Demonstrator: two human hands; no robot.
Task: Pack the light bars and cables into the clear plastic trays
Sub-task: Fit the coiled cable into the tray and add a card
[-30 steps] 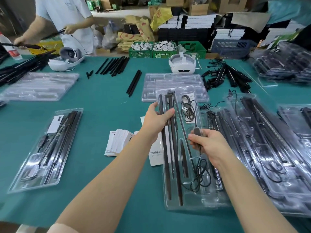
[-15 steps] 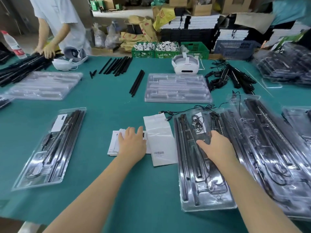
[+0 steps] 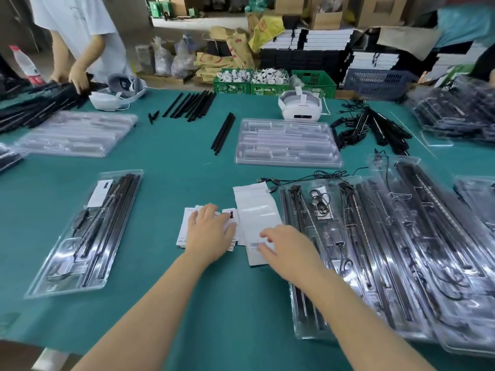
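While 2 hands (spread) touch papers (image 3: 233, 228), tray (image 3: 308, 328) sits.

table (image 3: 166, 167) – teal | light bars (image 3: 192, 105) – black | crates (image 3: 267, 88) – green

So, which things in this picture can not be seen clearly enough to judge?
- Head view: the cards under the left hand; the hand covers most of them and the print is too small.
- The barcode on the white bag: partly behind the right hand, blurred.
- The packed trays on the right: blurred, overlapping, cut by the frame edge; count unclear.
- The near tray: the right forearm crosses it.
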